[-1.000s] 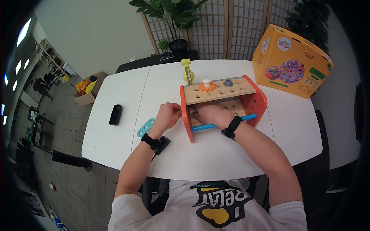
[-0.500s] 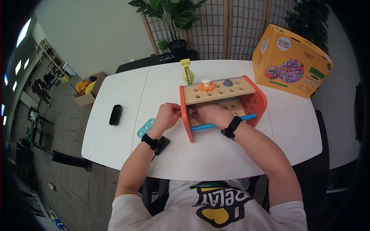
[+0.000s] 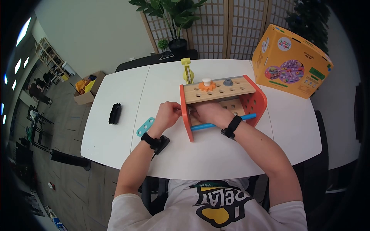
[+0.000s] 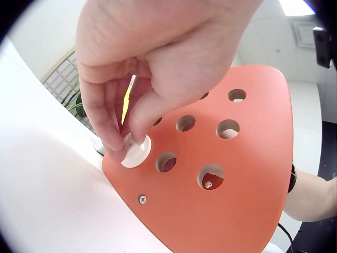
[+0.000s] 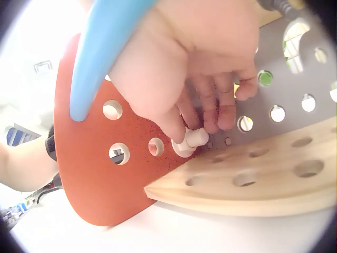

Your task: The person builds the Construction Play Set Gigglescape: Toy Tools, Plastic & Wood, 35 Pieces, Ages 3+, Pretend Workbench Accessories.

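Observation:
A toy workbench with a wooden top (image 3: 219,94) and red side panels (image 4: 237,163) stands before me. Outside its left panel, my left hand (image 3: 168,115) pinches the round head of a white bolt (image 4: 139,153) between thumb and fingers. Reaching inside under the top, my right hand (image 3: 214,113) has thumb and finger on a white nut (image 5: 180,149) against the panel's inner face. The bolt's white end (image 5: 198,137) sticks out through that nut. A blue bar (image 5: 105,47) crosses the bench front below my right wrist.
An orange gear (image 3: 207,87) and a grey bolt (image 3: 228,82) sit on the bench top. Left of it lie a teal strip with holes (image 3: 145,127) and a black tray (image 3: 115,114). Behind stands a yellow toy (image 3: 187,73); a big orange box (image 3: 293,61) is at back right.
Both hands stay at the left panel with almost no visible movement. The workbench and the things around it keep their places.

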`<state>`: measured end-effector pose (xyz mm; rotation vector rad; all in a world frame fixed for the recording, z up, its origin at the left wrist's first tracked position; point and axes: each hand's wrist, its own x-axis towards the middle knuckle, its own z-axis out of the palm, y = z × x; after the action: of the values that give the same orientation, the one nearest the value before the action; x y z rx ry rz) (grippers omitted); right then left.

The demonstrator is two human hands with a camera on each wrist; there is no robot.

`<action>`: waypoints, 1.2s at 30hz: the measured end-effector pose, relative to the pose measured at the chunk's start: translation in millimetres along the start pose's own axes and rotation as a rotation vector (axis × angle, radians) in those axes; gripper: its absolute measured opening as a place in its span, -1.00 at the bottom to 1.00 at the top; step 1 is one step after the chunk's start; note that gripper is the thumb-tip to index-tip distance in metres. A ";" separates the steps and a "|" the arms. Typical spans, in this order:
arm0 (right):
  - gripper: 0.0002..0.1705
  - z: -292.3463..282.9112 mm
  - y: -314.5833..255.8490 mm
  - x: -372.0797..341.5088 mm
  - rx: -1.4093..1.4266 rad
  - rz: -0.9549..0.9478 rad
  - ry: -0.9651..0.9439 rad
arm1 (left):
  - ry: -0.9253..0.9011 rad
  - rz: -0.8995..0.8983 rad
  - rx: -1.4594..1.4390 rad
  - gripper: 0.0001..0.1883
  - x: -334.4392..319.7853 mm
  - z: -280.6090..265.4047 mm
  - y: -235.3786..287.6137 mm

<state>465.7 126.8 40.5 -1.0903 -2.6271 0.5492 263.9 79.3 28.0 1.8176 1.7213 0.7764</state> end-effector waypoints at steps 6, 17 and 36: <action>-0.75 8.7 2.7 6.3 -0.089 -0.079 0.112 | 0.005 -0.002 0.010 -0.83 0.7 1.0 -2.3; -0.67 -11.8 -9.0 0.4 0.005 0.123 -0.170 | -0.019 -0.026 0.026 -0.83 -2.6 -1.1 5.8; -0.34 -147.9 93.6 -108.4 0.567 0.588 0.342 | -0.165 -0.307 -0.558 -0.06 1.5 -15.7 27.8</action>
<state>652.6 146.4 124.7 -1.5628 -1.6799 1.0301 272.4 78.8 58.9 1.1764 1.4433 0.8429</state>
